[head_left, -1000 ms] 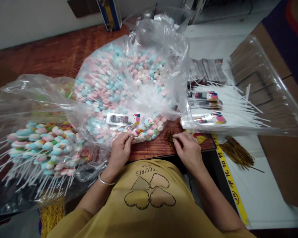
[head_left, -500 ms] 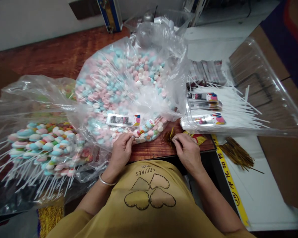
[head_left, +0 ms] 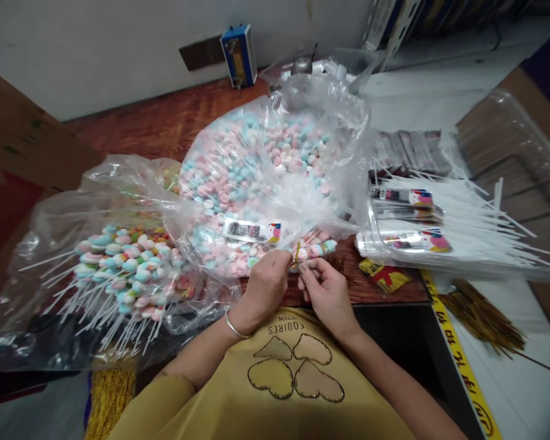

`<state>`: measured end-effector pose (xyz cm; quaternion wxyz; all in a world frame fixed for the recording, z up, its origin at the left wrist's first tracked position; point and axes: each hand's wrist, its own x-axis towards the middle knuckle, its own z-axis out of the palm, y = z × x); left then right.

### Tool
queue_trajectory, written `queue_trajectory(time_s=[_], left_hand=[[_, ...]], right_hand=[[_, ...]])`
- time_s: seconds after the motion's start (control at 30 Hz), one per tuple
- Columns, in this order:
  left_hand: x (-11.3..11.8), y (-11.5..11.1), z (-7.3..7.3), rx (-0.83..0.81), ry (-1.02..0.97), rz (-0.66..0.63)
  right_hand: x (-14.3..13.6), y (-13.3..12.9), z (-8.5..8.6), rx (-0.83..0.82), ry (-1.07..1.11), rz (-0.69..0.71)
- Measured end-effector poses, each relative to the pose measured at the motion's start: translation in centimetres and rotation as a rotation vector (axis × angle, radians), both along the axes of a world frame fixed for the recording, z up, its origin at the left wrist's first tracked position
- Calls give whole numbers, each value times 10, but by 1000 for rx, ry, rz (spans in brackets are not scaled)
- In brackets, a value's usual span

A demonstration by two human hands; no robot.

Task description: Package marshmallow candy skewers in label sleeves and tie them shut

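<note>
My left hand (head_left: 269,278) is closed, gripping the near end of a marshmallow stick in a printed clear sleeve (head_left: 321,249). A gold twist tie (head_left: 297,252) stands across the gathered end of that sleeve, at my left fingertips. My right hand (head_left: 327,290) pinches at the same spot, its fingers bent around the lower part of the tie. How far the tie is wrapped, I cannot tell. Behind my hands lies a large clear bag of pink, blue and white marshmallows (head_left: 220,177), with a flat printed sleeve (head_left: 252,231) on top of it.
Several marshmallow sticks (head_left: 128,263) lie on plastic at the left. On the right, a clear tray (head_left: 380,244) holds white sticks (head_left: 481,214) and printed sleeves. A gold packet (head_left: 385,278) and a bundle of gold twist ties (head_left: 483,311) are at the near right.
My right hand has moved from the loose ties to my left hand, bringing a gold twist tie to the sleeve's end. The camera's view has shifted left and up.
</note>
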<state>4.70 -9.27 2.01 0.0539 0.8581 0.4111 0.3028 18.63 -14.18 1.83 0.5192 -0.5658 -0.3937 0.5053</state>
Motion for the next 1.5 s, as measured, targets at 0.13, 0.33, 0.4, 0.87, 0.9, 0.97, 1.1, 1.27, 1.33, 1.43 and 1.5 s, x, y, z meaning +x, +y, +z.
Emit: queue_trajectory(time_s=[0.13,0.33,0.4,0.87,0.9,0.97,1.1,1.27,1.33,1.43,1.5], left_hand=[[-3,-1,-4,37,-59,-41],[-5,-1,-3,-8,-51,-21],[-3,-1,-2,-114,-171,-6],[24,7,7,-1490,-1427,89],[24,7,8,-1506,-1439,90],[24,6,9,-1534,-1458,92],[24,6,8,-1573,-1482,103],[23,5,3,-1574,-1430,64],[22,4,0,-1476,-1320,20],[16,2,-6,-1064,-952,-6],[12,2,-11,-696,-656,-14]], right_hand=[[0,4,-5,-56,99,-16],[-1,5,-6,-50,108,-25],[-2,6,-8,-40,89,-33],[3,18,-22,341,-488,-221],[4,18,-21,382,-531,-210],[7,20,-20,446,-584,-177],[10,24,-20,494,-581,-173],[13,26,-18,397,-427,-68],[15,26,-17,346,-423,-56],[18,23,-18,336,-525,-37],[20,22,-19,363,-591,-29]])
